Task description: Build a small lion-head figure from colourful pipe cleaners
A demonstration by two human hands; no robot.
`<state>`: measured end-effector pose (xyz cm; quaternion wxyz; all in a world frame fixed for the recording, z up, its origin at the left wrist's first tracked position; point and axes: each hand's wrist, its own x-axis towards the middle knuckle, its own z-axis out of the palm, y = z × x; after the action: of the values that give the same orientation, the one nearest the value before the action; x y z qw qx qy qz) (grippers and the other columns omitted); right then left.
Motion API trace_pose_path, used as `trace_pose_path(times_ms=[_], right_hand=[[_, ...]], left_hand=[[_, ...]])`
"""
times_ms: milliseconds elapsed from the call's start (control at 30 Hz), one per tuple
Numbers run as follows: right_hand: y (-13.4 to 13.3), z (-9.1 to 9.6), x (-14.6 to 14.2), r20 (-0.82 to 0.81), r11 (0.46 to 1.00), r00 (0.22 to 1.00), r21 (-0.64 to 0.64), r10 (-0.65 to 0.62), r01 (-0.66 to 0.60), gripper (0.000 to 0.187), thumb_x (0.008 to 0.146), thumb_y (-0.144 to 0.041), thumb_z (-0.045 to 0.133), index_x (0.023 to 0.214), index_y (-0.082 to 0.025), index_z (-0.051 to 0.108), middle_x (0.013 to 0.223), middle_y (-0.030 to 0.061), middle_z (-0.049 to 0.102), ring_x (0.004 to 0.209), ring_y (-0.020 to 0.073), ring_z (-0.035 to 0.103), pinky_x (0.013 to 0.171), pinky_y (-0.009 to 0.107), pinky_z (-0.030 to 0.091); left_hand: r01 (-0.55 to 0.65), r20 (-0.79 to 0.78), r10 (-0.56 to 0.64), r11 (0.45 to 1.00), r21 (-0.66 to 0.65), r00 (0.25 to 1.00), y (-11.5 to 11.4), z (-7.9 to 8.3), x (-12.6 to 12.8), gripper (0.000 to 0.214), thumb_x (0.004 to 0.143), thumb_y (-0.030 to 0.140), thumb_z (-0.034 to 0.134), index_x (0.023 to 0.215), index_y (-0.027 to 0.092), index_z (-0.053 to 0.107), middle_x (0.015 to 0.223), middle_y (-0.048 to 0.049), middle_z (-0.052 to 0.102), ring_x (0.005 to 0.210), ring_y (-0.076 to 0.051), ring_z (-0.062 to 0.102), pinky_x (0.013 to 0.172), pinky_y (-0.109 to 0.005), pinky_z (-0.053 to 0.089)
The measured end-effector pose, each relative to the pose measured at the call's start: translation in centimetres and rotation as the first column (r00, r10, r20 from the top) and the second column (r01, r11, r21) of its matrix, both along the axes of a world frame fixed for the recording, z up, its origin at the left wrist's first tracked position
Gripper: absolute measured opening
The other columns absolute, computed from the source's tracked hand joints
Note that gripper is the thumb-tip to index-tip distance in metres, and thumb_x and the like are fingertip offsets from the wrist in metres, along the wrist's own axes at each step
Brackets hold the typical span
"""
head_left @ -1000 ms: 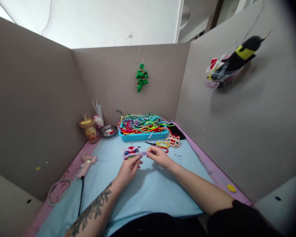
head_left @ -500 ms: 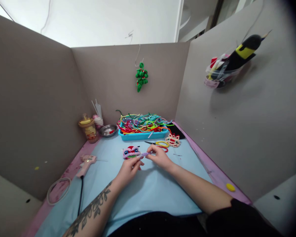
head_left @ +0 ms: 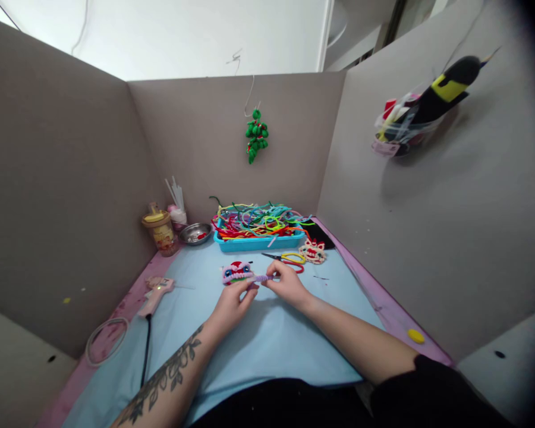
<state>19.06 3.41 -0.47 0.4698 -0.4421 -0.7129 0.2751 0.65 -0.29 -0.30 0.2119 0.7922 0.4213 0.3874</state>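
Left hand [head_left: 232, 303] comes in over the pale blue mat of the bench [head_left: 271, 345], with the fingers closed in a pinch on one end of a purple pipe cleaner [head_left: 261, 277]; the right hand [head_left: 288, 286] is closed in the same manner on the other end, so the pipe cleaner lies almost level between the two hands, just above the mat. At its left end the pipe cleaner reaches a small pink and red figure [head_left: 236, 272] which sits on the mat just beyond the left fingertips; I cannot tell if the two are joined or only touching. To the left, at about the same depth and near the pink edge of the bench, lies a pink glue gun [head_left: 154, 294]. Just behind the right hand lie scissors [head_left: 289, 259] with yellow and red handles; beside them on the right is a white and red woven piece [head_left: 312, 251]. Farther back stands a blue tray [head_left: 259, 243] full of pipe cleaners in many colours; to its left are a small metal bowl [head_left: 195, 233] and a cup with a yellow lid [head_left: 159, 230], near the corner. On the back wall, above the tray, hangs a green ornament [head_left: 256, 135].
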Motion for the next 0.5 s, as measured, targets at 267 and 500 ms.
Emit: trace_pose_path(times_ms=[267, 500], right_hand=[[-0.9, 0.4, -0.5, 0.068, 0.995, 0.993, -0.036, 0.101, -0.098, 0.014, 0.066, -0.019, 0.067, 0.066, -0.019, 0.053, 0.065, -0.0029, 0.056, 0.064, 0.0129, 0.051, 0.060, 0.024, 0.039], [-0.9, 0.6, -0.2, 0.072, 0.969, 0.968, -0.067, 0.241, -0.236, 0.014, 0.077, -0.028, 0.059, 0.087, -0.018, 0.062, 0.079, 0.0012, 0.064, 0.071, 0.0149, 0.057, 0.064, 0.025, 0.043]], left_hand=[[-0.097, 0.169, 0.103, 0.994, -0.044, 0.980, 0.2, 0.4, -0.1, 0.023, 0.079, 0.028, 0.061, 0.099, 0.016, 0.065, 0.104, -0.0101, 0.069, 0.095, -0.022, 0.065, 0.082, -0.034, 0.052], [-0.100, 0.208, 0.106, 0.994, -0.041, 0.972, 0.1, 0.8, -0.1, 0.014, 0.079, 0.027, 0.060, 0.085, 0.015, 0.064, 0.090, -0.0075, 0.071, 0.084, -0.019, 0.066, 0.077, -0.031, 0.052]])
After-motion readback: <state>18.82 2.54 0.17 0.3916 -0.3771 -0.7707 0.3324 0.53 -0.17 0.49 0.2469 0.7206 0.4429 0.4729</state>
